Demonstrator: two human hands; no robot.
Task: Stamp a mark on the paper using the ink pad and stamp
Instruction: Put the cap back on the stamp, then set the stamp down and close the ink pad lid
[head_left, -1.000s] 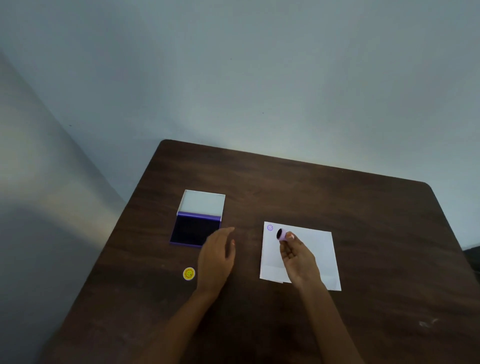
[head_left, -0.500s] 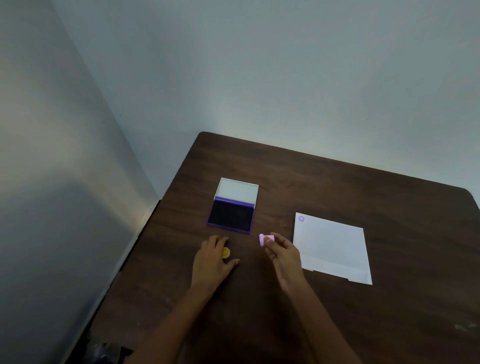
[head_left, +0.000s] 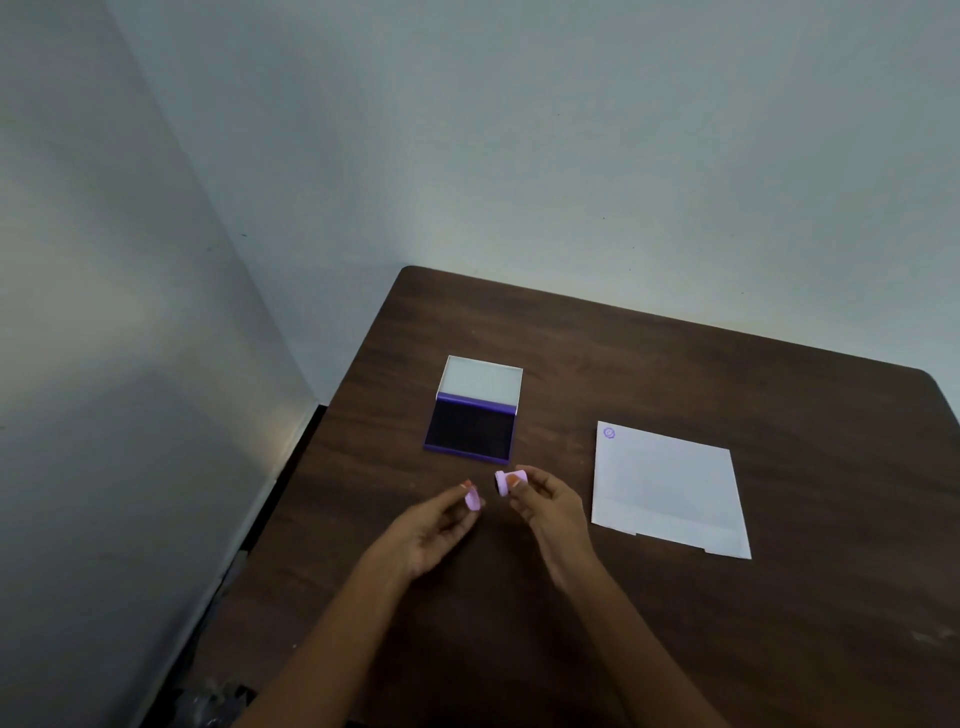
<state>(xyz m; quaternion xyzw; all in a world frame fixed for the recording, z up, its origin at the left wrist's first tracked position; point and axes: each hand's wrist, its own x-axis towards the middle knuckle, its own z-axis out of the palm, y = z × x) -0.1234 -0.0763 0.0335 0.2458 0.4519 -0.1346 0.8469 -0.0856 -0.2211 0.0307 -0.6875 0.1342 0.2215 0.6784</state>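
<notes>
My right hand (head_left: 550, 506) pinches a small pink round stamp (head_left: 508, 481) by its body, its face turned left. Facing it a few centimetres away, my left hand (head_left: 434, 527) holds a small pink cap (head_left: 472, 500) in its fingertips. Both hover above the table in front of the ink pad (head_left: 471, 430), which lies with its dark purple pad exposed and its white lid folded back. To the right lies the white paper (head_left: 670, 491), with one purple round mark (head_left: 609, 433) in its far left corner.
The dark wooden table (head_left: 675, 623) stands in a room corner, its left edge near a grey wall. The far edge runs close to the back wall.
My right hand carried the stamp from the paper leftwards to in front of the ink pad. My left hand picked up the small cap from the table and lifted it towards the stamp.
</notes>
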